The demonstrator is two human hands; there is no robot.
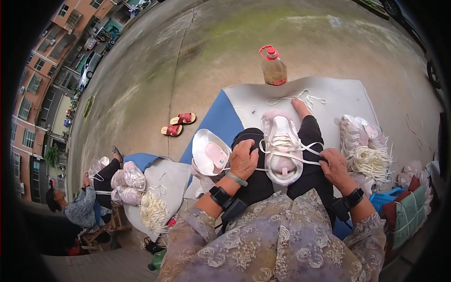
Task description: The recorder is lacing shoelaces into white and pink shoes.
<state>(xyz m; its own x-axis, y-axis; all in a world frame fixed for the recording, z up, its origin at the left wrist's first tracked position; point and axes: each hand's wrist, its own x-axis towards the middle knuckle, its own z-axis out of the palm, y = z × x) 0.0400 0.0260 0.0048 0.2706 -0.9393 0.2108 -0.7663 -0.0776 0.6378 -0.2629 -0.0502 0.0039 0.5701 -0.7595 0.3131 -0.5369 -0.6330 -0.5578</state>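
A white and pale pink sneaker (283,164) rests across my thighs, its laces partly threaded through the eyelets. My left hand (244,160) is closed at the sneaker's left side, pinching one end of a white shoelace that shows again beyond the hand. On the other side my right hand (334,165) has its fingers closed on another stretch of white lace, pulled out from the shoe. The exact fingertip grips are partly hidden. Left of my knee sits another white shoe with a pink insole (216,156). Loose white laces (307,100) lie by my bare foot.
Right of me are pink-white shoes (359,134) and a bundle of laces (367,160). A red-capped bottle (274,69) stands beyond the pale mat (347,94). Red slippers (183,118) lie on the concrete. At far left another person (84,204) sits near shoes and laces (154,209).
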